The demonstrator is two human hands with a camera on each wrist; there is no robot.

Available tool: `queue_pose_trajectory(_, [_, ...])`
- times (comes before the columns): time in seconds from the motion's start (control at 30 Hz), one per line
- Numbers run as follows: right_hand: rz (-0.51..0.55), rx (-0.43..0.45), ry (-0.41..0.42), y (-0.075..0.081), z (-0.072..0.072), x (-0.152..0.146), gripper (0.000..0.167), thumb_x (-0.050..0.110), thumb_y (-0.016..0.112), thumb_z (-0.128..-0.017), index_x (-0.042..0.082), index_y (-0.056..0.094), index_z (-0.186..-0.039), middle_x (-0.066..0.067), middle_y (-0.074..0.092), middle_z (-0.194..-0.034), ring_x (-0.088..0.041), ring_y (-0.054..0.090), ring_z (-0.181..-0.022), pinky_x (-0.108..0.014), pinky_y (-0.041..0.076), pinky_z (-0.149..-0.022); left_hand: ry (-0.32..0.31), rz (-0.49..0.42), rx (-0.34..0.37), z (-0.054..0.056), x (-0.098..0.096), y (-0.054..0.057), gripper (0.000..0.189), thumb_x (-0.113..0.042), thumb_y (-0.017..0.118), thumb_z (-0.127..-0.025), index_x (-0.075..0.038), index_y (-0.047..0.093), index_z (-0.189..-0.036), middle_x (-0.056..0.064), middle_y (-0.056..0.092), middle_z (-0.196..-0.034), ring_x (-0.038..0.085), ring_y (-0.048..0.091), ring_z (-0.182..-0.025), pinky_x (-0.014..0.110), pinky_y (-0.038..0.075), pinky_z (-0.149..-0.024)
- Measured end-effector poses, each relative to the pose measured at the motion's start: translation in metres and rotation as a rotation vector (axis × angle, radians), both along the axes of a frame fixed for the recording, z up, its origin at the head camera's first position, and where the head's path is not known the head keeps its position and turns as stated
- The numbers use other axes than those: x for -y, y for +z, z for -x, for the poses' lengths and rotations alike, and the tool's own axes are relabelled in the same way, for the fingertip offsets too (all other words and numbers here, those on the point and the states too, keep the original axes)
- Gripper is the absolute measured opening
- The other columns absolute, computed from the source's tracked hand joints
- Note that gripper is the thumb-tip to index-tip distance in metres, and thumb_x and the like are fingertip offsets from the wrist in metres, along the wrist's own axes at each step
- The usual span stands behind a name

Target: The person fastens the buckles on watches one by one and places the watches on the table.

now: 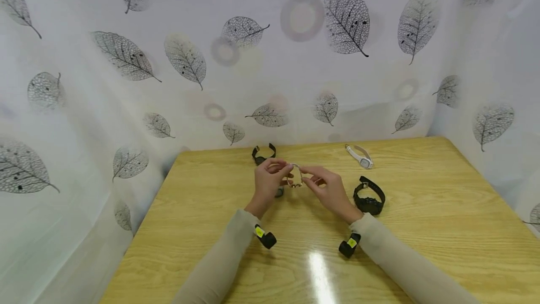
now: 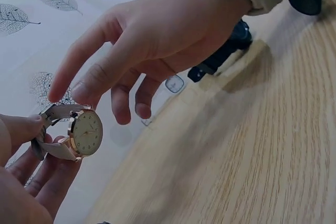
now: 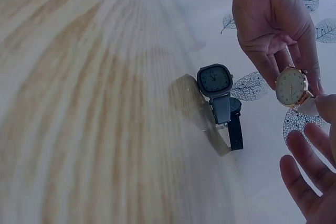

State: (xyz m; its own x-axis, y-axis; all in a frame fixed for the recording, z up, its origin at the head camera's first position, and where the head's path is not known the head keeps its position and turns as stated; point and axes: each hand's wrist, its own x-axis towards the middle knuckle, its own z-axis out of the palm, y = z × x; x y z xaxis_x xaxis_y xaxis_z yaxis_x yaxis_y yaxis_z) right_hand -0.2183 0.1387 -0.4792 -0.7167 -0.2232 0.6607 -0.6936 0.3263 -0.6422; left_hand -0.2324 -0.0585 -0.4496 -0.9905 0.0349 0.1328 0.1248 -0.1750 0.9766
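Note:
A wristwatch with a round cream dial, gold-coloured case and pale strap [image 2: 86,132] is held up between both hands in front of me, above the table. My left hand [image 1: 267,183] grips it by the strap, its thumb on the strap end in the left wrist view. My right hand [image 1: 326,187] meets the watch from the other side, thumb and forefinger pinched at the strap while the other fingers hang loosely bent. Beneath the left hand lies a watch with a squarish dark dial [image 3: 214,80], mostly covered in the head view.
Behind the left hand stands a black-strapped watch [image 1: 264,155]. A chunky black watch [image 1: 369,201] lies beside the right wrist, and a white watch [image 1: 360,157] farther back. The wooden table [image 1: 190,229] ends at a leaf-patterned curtain [image 1: 291,69].

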Motion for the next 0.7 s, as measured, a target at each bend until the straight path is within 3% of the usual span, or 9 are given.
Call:
queue_pose_trajectory(0.27, [0.013,0.117,0.036,0.0,-0.005,-0.002,0.027,0.008,0.072,-0.098,0.006,0.074,-0.124,-0.006,0.075,-0.117,-0.015,0.075,-0.081,-0.03,0.062,-0.07,-0.02,-0.044,0.028,-0.001,-0.002,0.002,0.021,-0.01,0.08,-0.091,-0.001,0.069,-0.107,0.019,0.076,-0.103,0.053,0.069,-0.095,0.047,0.064,-0.071])
queue_pose_trajectory(0.37, [0.042,0.176,0.035,0.001,-0.005,-0.002,0.027,0.007,0.07,-0.098,0.004,0.073,-0.126,-0.01,0.075,-0.115,-0.02,0.076,-0.082,-0.027,0.062,-0.07,-0.033,-0.043,0.035,0.0,-0.003,0.002,0.021,-0.008,0.08,-0.091,-0.001,0.069,-0.107,0.018,0.076,-0.104,0.048,0.071,-0.093,0.049,0.064,-0.073])
queue_pose_trajectory(0.47, [0.083,0.256,0.037,0.006,-0.005,-0.004,0.029,0.008,0.069,-0.099,0.005,0.072,-0.128,-0.015,0.075,-0.111,-0.027,0.076,-0.082,-0.035,0.063,-0.069,-0.067,-0.033,0.031,0.001,-0.003,0.002,0.025,-0.008,0.077,-0.093,0.003,0.067,-0.113,0.02,0.075,-0.109,0.037,0.074,-0.091,0.047,0.063,-0.076])
queue_pose_trajectory(0.6, [0.126,0.362,0.049,0.013,-0.003,-0.01,0.031,0.014,0.069,-0.101,0.01,0.071,-0.131,-0.015,0.075,-0.111,-0.033,0.076,-0.085,-0.049,0.062,-0.074,-0.135,0.019,-0.026,0.002,-0.002,0.0,0.032,-0.005,0.073,-0.096,0.007,0.064,-0.125,0.026,0.07,-0.118,0.032,0.073,-0.093,0.047,0.063,-0.08])
queue_pose_trajectory(0.7, [0.138,0.41,0.061,0.016,0.0,-0.017,0.032,0.017,0.068,-0.102,0.012,0.07,-0.133,-0.014,0.075,-0.113,-0.04,0.074,-0.089,-0.043,0.063,-0.078,-0.189,0.087,-0.098,0.001,-0.002,-0.003,0.033,-0.002,0.07,-0.098,0.006,0.064,-0.129,0.028,0.067,-0.122,0.042,0.071,-0.098,0.05,0.062,-0.08])
